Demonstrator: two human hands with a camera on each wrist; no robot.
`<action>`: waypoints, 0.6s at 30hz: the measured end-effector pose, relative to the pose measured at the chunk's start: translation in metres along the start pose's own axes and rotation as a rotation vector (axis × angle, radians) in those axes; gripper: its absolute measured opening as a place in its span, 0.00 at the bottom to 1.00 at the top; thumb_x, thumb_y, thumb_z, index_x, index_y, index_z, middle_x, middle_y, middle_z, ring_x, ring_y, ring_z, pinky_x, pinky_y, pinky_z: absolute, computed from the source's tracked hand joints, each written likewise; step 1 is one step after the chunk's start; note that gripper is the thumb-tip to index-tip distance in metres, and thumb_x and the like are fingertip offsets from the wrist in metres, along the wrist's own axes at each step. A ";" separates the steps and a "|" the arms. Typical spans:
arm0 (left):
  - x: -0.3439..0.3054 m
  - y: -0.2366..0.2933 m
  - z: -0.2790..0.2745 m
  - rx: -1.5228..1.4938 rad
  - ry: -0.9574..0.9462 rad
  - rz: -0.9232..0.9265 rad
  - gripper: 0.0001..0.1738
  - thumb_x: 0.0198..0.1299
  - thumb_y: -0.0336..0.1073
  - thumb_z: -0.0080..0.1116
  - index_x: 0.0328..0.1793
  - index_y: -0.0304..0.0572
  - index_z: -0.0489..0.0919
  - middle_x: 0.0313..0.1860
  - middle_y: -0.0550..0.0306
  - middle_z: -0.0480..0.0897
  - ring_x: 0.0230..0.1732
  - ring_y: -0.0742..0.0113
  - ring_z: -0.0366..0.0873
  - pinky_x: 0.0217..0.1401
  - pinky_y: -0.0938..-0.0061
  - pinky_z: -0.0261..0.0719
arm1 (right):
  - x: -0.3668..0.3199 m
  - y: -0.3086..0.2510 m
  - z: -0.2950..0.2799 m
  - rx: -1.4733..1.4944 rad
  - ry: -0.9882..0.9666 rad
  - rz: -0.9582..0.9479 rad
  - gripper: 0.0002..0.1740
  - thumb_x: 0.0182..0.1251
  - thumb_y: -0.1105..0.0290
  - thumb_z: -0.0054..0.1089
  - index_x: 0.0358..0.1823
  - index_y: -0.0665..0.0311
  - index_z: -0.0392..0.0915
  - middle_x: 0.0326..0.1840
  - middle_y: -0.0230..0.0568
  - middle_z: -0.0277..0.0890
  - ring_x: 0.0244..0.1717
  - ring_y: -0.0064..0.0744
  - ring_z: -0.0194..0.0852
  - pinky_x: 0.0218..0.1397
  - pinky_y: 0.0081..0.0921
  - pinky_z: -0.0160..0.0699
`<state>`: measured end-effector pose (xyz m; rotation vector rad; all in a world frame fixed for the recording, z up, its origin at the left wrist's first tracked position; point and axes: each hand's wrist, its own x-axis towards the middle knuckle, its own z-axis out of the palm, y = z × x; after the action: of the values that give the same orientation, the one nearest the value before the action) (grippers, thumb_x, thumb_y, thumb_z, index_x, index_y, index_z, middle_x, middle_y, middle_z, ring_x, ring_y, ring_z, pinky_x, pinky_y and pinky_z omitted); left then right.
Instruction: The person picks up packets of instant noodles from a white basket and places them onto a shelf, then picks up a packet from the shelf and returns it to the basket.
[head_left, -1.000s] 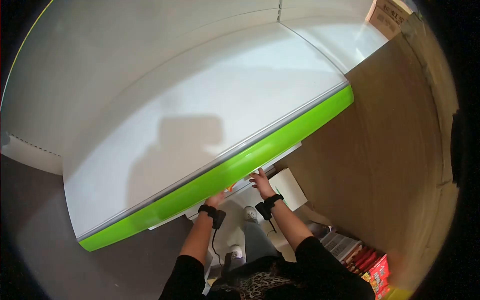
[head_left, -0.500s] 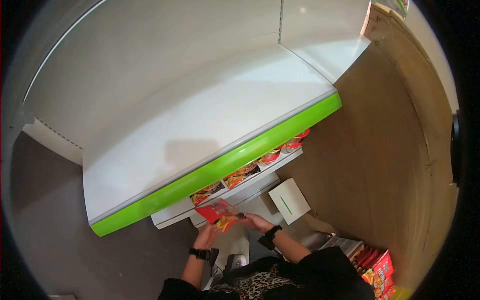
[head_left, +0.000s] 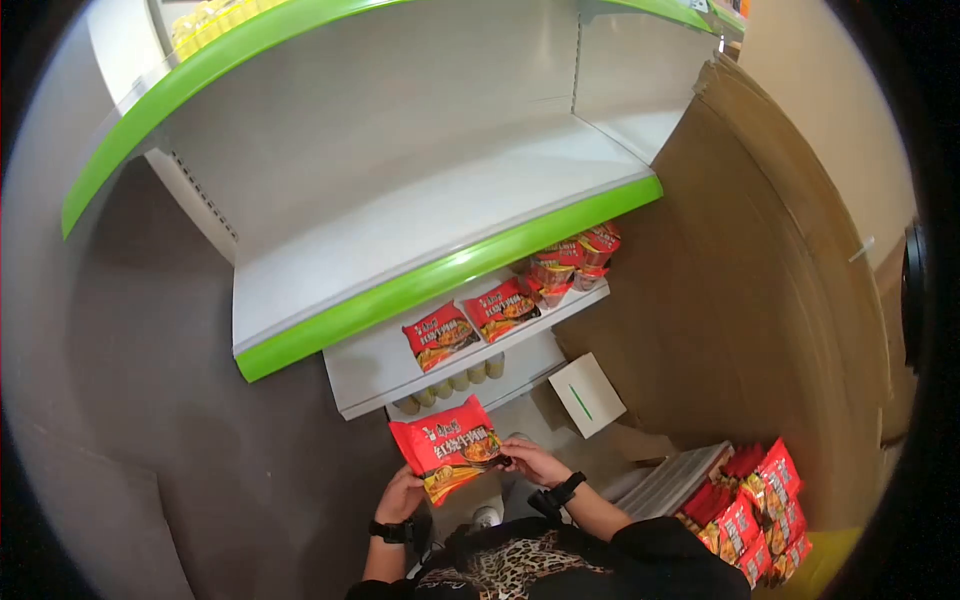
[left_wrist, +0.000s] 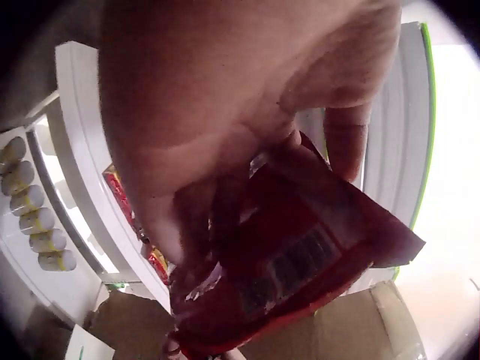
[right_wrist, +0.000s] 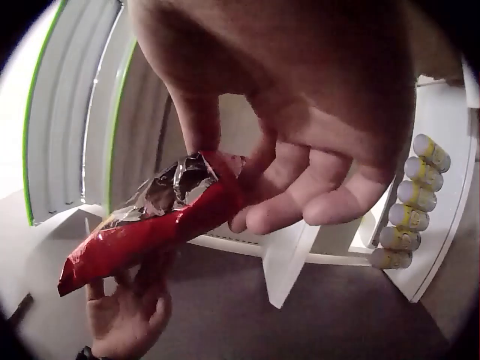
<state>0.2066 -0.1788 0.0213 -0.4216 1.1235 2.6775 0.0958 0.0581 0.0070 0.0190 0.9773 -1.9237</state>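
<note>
A red packet of instant noodles (head_left: 450, 450) is held in front of the body, its printed face up, between both hands. My left hand (head_left: 402, 494) grips the packet's left end; the left wrist view shows its fingers at the packet's underside (left_wrist: 292, 255), where a barcode label sits. At the other end, my right hand (head_left: 535, 462) pinches the corner, and in the right wrist view its thumb and forefinger meet at the crimped edge. Two similar noodle packets (head_left: 440, 335) lie side by side on the lower shelf (head_left: 365, 370), beyond the held one.
Red noodle cups (head_left: 555, 272) stand stacked at that shelf's right end. Several cans (head_left: 460, 382) line the level below. A green-edged upper shelf (head_left: 450, 270) overhangs them. Right of it are a white box (head_left: 588, 395), a tall cardboard sheet (head_left: 740, 250) and a pile of noodle packets (head_left: 775, 480).
Both hands have come back from under the shelf edge, bringing the noodle packet toward the body and turning its face up. The head view has shifted, showing more of the lower shelf.
</note>
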 end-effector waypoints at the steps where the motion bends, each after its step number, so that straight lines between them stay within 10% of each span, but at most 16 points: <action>1: -0.010 0.002 0.004 -0.014 -0.035 0.032 0.34 0.44 0.32 0.49 0.62 0.33 0.59 0.58 0.50 0.67 0.58 0.58 0.65 0.62 0.65 0.59 | -0.009 0.010 0.003 -0.003 0.007 0.002 0.09 0.63 0.65 0.49 0.41 0.61 0.70 0.39 0.32 0.72 0.34 0.19 0.71 0.36 0.15 0.69; 18: -0.061 -0.013 0.031 0.083 -0.224 0.003 0.26 0.43 0.32 0.45 0.53 0.29 0.67 0.49 0.50 0.74 0.52 0.63 0.70 0.58 0.70 0.63 | -0.151 0.036 0.054 0.127 0.268 -0.529 0.04 0.61 0.71 0.49 0.30 0.61 0.72 0.32 0.29 0.73 0.35 0.18 0.66 0.41 0.17 0.62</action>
<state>0.2619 -0.1521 0.0539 -0.1022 1.1614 2.5903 0.2262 0.1266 0.0803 0.1022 1.1123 -2.5169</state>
